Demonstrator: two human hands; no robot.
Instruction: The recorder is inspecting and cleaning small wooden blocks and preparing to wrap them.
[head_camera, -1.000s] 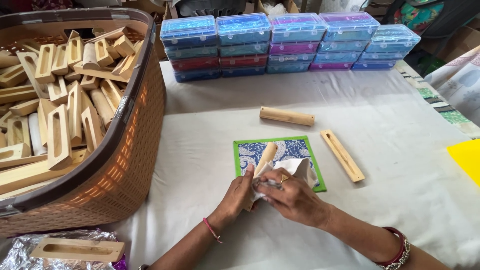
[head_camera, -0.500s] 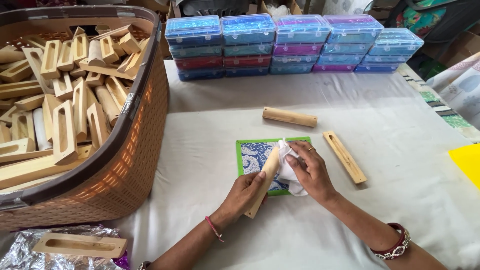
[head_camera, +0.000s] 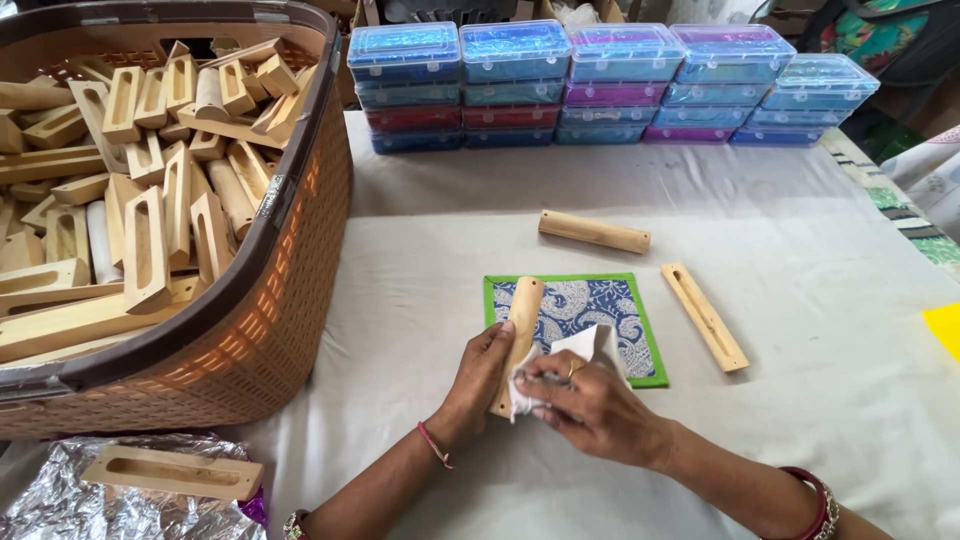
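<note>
At table centre: wooden stick (head_camera: 519, 330) on green mat (head_camera: 640, 330), six o'clock from the boxes (head_camera: 610, 80).
Left hand (head_camera: 480, 375) grips the stick's lower end; right hand (head_camera: 585, 400) pinches white cloth (head_camera: 585, 350) against it. Stick judged light, rigid, smooth; hold at the ends.

A pale rounded wooden piece (head_camera: 520, 330) lies slanted, its upper end on a green-edged blue patterned mat (head_camera: 585, 310), with a crumpled white cloth (head_camera: 575, 355) pressed against its lower half

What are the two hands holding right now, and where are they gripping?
The left hand grips a wooden stick near its lower end; the right hand pinches a white cloth against it.
</note>
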